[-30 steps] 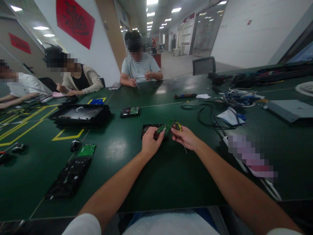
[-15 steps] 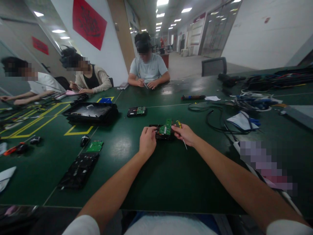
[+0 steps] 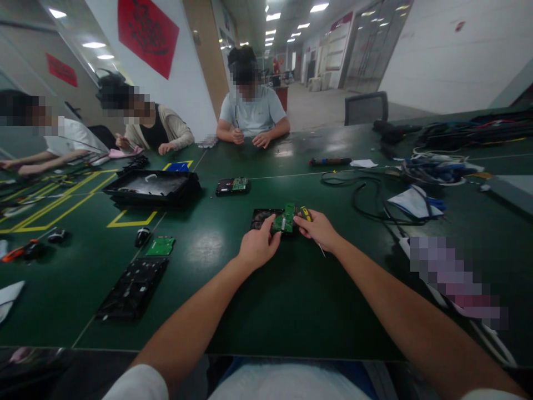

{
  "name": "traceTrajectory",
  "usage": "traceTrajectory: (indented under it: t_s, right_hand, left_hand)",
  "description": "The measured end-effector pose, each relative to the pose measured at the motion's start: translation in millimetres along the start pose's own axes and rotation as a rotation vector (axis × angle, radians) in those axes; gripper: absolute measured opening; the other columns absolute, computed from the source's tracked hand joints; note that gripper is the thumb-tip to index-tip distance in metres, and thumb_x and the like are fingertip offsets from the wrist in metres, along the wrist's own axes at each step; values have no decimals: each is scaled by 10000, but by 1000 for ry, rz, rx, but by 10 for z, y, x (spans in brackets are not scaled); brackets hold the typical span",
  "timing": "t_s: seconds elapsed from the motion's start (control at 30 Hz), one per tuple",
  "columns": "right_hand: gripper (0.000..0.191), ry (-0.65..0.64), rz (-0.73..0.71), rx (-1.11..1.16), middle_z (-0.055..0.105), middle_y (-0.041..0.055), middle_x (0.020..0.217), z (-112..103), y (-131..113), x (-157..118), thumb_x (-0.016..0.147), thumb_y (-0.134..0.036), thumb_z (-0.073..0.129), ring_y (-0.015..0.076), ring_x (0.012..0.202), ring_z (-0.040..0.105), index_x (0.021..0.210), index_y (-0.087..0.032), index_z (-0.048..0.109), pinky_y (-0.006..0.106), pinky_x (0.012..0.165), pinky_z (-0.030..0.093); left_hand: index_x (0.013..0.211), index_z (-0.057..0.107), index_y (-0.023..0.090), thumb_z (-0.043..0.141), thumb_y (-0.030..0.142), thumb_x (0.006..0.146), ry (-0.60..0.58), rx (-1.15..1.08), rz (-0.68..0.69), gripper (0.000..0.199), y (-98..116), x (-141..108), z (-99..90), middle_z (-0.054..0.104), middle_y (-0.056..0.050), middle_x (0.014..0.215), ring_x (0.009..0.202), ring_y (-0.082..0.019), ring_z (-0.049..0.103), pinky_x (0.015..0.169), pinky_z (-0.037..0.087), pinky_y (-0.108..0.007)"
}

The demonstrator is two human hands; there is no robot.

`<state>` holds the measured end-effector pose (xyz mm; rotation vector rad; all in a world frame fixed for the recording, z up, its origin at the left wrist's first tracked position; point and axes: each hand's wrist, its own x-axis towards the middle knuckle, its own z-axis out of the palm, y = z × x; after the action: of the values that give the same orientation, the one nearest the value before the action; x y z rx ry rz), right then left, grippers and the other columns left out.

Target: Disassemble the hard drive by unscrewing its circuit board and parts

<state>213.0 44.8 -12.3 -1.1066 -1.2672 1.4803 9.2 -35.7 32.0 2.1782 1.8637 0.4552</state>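
In front of me a green circuit board lies tilted over a black drive-like unit. My left hand has thumb and index finger closed at the board's left edge, partly covering the unit. Opposite it, my right hand is closed round a screwdriver with a yellow and black handle. The screwdriver's thin shaft points down toward me, away from the board. The right thumb and fingertips also touch the board's right edge.
A loose green board, a black plastic frame and a black-and-white roll lie left. Farther off are a black tray and another drive. Cables and a glove lie right. Several people sit across the table.
My left hand has shifted right, from the black unit's left side onto the board's edge. The right hand keeps the screwdriver and has moved slightly. The view has tilted a little.
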Motion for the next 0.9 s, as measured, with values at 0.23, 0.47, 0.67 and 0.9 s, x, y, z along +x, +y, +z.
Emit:
traceTrajectory:
  t_s: [0.23, 0.47, 0.67, 0.9]
  right_hand:
    - [426, -23, 4, 57, 584, -55, 598, -50, 5, -4, 716, -432, 907, 91, 499, 522, 895, -205, 595, 196, 419, 358]
    - [415, -33, 31, 75, 615, -37, 641, -76, 9, 4, 707, -406, 912, 86, 511, 532, 884, -192, 604, 194, 428, 372]
    - [322, 0, -43, -104, 605, -42, 594, -21, 24, -6, 830, -427, 834, 101, 495, 538, 937, -191, 643, 199, 439, 400]
    - [353, 97, -75, -251, 618, -30, 618, 6, 54, -7, 914, -449, 758, 108, 473, 537, 1136, -184, 688, 210, 436, 406]
  left_hand:
    - [1690, 309, 191, 569, 388, 1055, -125, 79, 37, 715, -37, 39, 18, 806, -36, 884, 871, -244, 786, 847, 581, -353]
    - [1656, 422, 243, 559, 389, 1054, -101, 56, 57, 635, -87, 51, 34, 802, -20, 871, 826, -223, 768, 829, 573, -326]
    - [1562, 580, 225, 544, 393, 1056, -79, 52, 64, 534, -95, 50, 47, 790, -51, 843, 798, -225, 760, 828, 576, -327]
    - [1528, 615, 214, 553, 375, 1046, -67, 29, 61, 512, -98, 59, 54, 791, -63, 859, 817, -233, 762, 830, 579, -330]
